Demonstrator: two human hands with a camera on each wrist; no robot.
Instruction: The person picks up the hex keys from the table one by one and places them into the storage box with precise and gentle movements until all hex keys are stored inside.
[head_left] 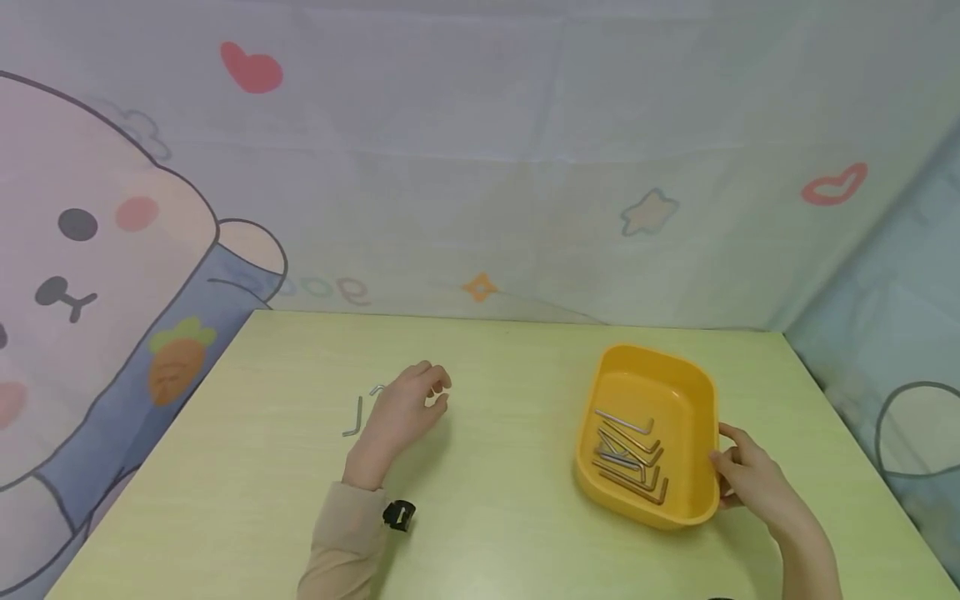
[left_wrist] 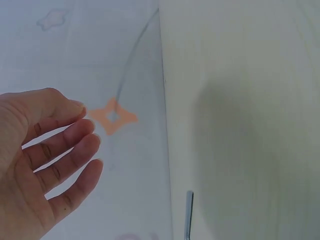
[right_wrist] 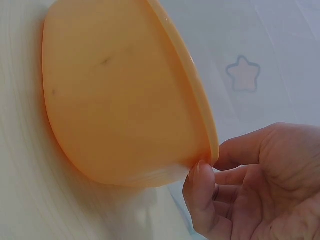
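Observation:
A yellow plastic basin [head_left: 651, 360] stands on the right half of the table, with several L-shaped hex keys [head_left: 625, 422] lying together on its floor. My right hand [head_left: 753, 479] pinches the basin's right rim between thumb and fingers, and the right wrist view shows that grip on the basin's wall [right_wrist: 125, 100] close up. To the left, my left hand [head_left: 408, 406] hovers above the table, fingers loosely bent and holding nothing. Beside it lies one hex key [head_left: 359, 414]; another hex key [head_left: 377, 389] is partly hidden behind the hand.
A pale wood-look table [head_left: 502, 467] carries everything. Behind it hangs a printed cloth [head_left: 465, 167] with hearts, a star and a bear, and more cloth closes off the right side. A black strap piece [head_left: 400, 515] sits at the left cuff.

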